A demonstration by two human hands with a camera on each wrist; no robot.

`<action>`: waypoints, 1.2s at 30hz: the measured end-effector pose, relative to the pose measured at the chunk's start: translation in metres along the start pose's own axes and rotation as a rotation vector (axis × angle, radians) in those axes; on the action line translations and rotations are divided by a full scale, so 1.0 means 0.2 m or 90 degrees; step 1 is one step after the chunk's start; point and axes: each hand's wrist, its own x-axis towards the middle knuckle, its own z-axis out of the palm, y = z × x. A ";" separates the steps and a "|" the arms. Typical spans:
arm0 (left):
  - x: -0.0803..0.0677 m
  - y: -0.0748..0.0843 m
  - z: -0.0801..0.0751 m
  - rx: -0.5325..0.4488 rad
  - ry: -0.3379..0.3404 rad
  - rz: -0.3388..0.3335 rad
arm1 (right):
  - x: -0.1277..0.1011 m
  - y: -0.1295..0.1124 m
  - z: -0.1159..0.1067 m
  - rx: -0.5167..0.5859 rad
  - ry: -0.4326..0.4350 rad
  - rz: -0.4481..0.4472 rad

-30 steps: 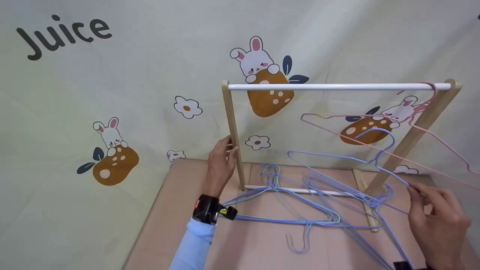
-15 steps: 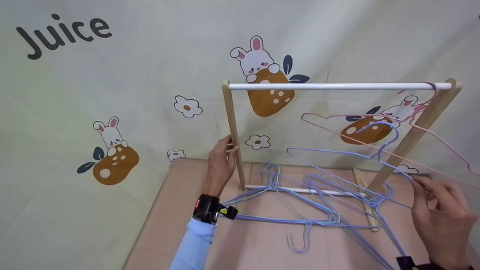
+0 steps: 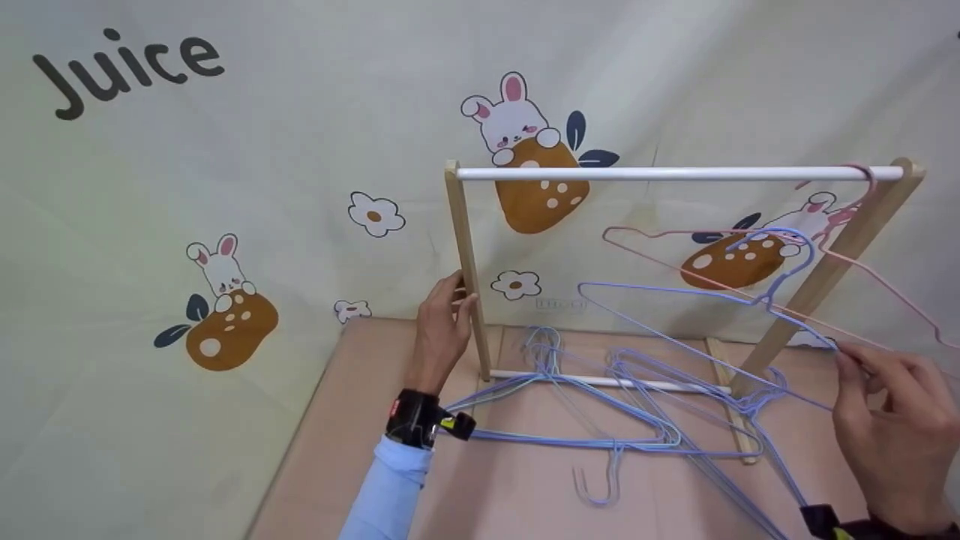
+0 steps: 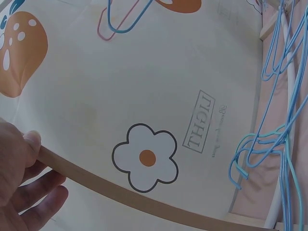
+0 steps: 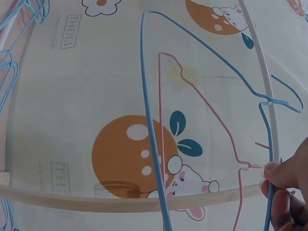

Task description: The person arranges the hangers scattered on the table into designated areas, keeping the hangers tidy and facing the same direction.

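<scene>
Blue hanger pinched at its shoulder by right hand, now lifted higher, hook nearing white rail beside pink hanger. Left hand still gripping wooden post.

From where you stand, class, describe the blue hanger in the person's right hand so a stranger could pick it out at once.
Find the wooden rack with the white top rail. Near its right post, the right hand pinches a blue hanger in the air below the rail. The pink hanger is hooked on the rail, and the other blue hangers lie heaped on the table.
</scene>
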 end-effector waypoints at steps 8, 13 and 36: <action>0.00 0.00 0.00 0.000 -0.006 -0.007 | 0.01 -0.01 0.01 -0.011 0.001 -0.020; -0.01 0.00 0.00 0.010 -0.008 -0.011 | 0.02 0.00 0.02 -0.012 -0.005 -0.037; 0.00 -0.01 0.00 0.005 -0.005 0.005 | 0.10 0.05 -0.01 -0.041 0.032 0.037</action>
